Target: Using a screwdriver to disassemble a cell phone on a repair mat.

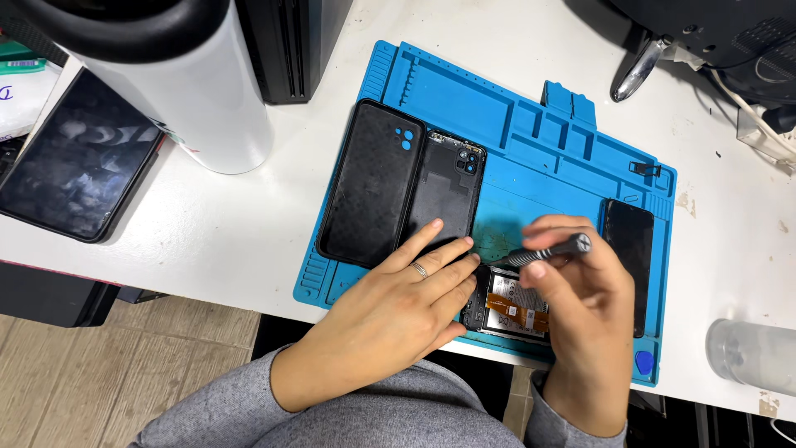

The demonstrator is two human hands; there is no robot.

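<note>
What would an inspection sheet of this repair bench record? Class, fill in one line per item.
Surface: white table with blue repair mat.
Job's things: opened phone, screwdriver.
Clutter: black case, back cover, black panel, blue pick, white bottle, dark phone, clear cup.
Grippers: left hand steadies the opened phone; right hand grips the screwdriver.
Cables: white cable at top right.
Surroundings: wooden floor.

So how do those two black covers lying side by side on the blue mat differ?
The left cover has clean cut-out holes showing the blue mat; the right cover carries a camera frame. The left one lies untouched; the left hand rests its fingers on the right one. Both are black and flat.
</note>
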